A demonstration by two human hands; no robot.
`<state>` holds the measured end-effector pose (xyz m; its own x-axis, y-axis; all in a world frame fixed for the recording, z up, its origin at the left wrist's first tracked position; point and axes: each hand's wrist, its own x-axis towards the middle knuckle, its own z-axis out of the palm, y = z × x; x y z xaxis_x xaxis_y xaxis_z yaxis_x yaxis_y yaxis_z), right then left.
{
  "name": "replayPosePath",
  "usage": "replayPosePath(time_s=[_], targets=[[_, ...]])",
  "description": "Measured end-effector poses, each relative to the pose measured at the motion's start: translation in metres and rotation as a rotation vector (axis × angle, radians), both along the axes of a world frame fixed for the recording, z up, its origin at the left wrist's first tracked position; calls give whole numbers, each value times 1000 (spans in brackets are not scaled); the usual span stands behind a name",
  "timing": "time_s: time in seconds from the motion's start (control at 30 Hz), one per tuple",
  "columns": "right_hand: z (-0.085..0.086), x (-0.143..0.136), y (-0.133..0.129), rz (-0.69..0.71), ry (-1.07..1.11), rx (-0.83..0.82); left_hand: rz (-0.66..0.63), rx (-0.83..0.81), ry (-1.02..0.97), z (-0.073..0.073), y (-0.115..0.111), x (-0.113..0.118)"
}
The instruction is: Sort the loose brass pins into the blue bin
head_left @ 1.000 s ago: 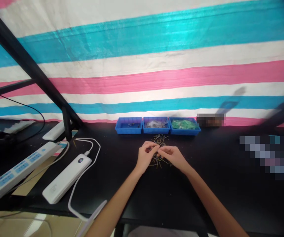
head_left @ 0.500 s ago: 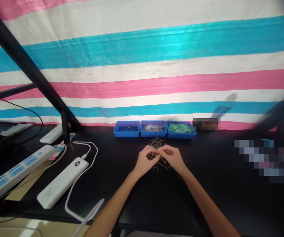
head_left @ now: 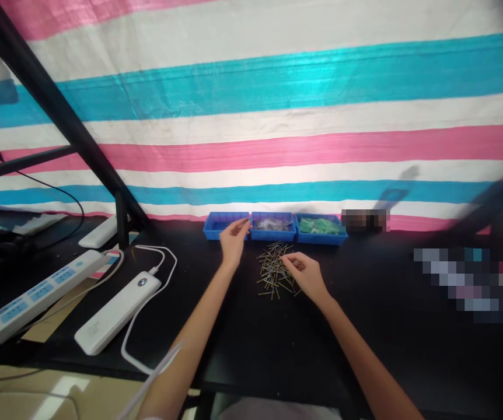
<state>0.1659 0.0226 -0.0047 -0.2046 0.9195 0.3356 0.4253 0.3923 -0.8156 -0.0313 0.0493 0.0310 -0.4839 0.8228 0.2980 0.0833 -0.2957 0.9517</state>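
Observation:
My left hand [head_left: 232, 239] is raised over the front right part of the left blue bin [head_left: 220, 235]. Its thumb and fingertips are pinched together; what they hold, if anything, is too small to make out. On the black table lies a loose heap of thin, brass- and silver-coloured metal pins [head_left: 273, 274], possibly nails or long screws. My right hand [head_left: 304, 273] is at the heap's right edge, fingers closed in a pinch on something unclear. The left bin's contents are partly hidden by my left hand.
A middle blue bin [head_left: 273, 235] holds clear plastic packets, and a right blue bin [head_left: 321, 238] holds green packets. Left of my arm are a white power bank [head_left: 118, 312] with a cable, and a power strip [head_left: 37, 297]. A striped sheet [head_left: 278, 140] hangs behind.
My left hand has moved from the heap up and left to the left bin. My right hand has stayed at the heap, which now shows more fully. The view has shifted slightly.

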Motion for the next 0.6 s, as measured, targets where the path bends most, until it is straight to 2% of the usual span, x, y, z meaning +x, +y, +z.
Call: replayPosePath(time_s=[0.07, 0.13, 0.27, 0.37, 0.6], targets=[[-1, 1, 1, -3, -36, 13, 41, -6, -4, 2, 10, -8], [-2, 1, 1, 2, -73, 25, 56, -22, 31, 4, 10, -9], [-1, 2, 0, -5, -172, 65, 11, -16, 216, 3, -12, 4], [1, 3, 0, -46, -244, 116, -83, -9, 343, -4, -31, 18], [1, 8, 1, -139, -295, 112, -121, -58, 534, -25, -50, 32]])
